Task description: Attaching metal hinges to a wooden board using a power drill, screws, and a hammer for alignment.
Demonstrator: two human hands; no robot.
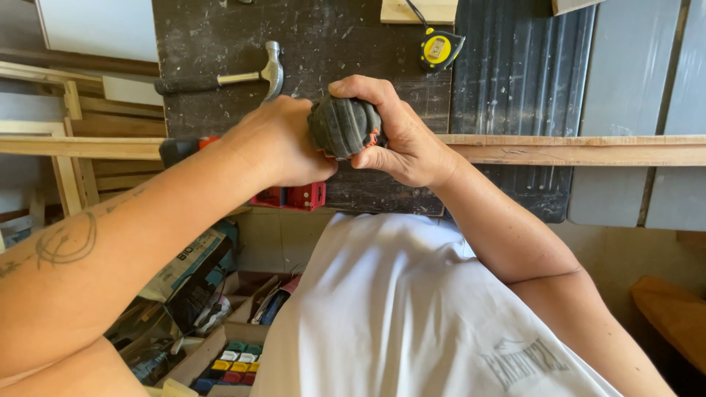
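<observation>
Black ribbed rubber with orange trim marks the power tool (344, 126) clamped between both hands at the middle of the view, above the near edge of the dark workbench (353, 44). The right hand (401, 136) wraps over its rounded end from the right, fingers curled closed on it; the left hand (283, 143) closes on it from the left, and both are equally close, each touching the tool. The tool's long axis seems to run left to right, its body continuing under the left hand toward a black and orange part showing left of the wrist, though most of it is hidden. A red base (294, 196) sits just below the hands. A long wooden strip (581, 149) lies left to right across the bench at hand level. Farther off lie a hammer (243, 76), head to the right, and a yellow tape measure (440, 48). Near left, below the bench, an open box of coloured blocks (234, 362) sits on the floor.
</observation>
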